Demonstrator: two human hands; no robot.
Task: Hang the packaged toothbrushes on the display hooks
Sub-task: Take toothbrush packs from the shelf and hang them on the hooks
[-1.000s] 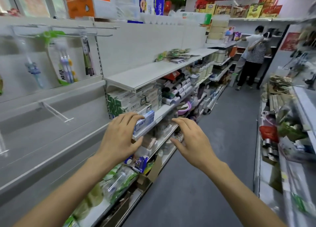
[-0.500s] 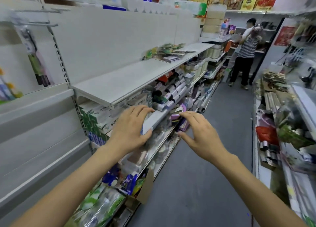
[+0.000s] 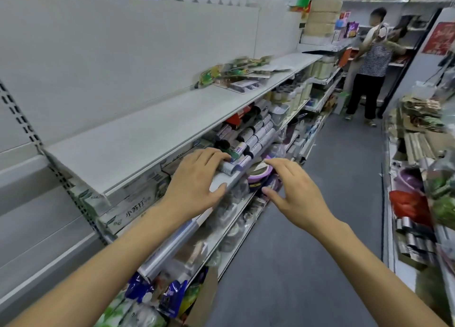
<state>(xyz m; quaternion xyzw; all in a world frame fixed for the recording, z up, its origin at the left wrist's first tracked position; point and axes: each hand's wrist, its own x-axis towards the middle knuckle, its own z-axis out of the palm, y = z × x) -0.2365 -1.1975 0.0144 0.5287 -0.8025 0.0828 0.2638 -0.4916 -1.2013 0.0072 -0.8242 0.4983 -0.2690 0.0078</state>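
Step in hand, as judged: fetching stock, with nothing yet picked up for hanging. Nearest, both forearms reach forward over the aisle. Left hand (image 3: pixel 194 186): fingers loosely spread, holding nothing, passing in front of the lower shelf lip (image 3: pixel 172 248) and the rolls (image 3: pixel 248 139) stacked there; whether it touches them cannot be told. Right hand (image 3: pixel 295 193): likewise wide and empty, out over the grey floor (image 3: pixel 307 252). Further on, the bare white shelf (image 3: pixel 152 134) runs away along the left, its front edge at about hand height. Toothbrush packs (image 3: pixel 234 74): a loose heap lying flat at the far end of that shelf, well apart from both hands. No hooks in sight. Next move calls for stepping forward and gripping a pack. Room: the aisle is open ahead; cluttered goods (image 3: pixel 418 203) crowd the right, and a shopper (image 3: pixel 374 60) stands at the far end.
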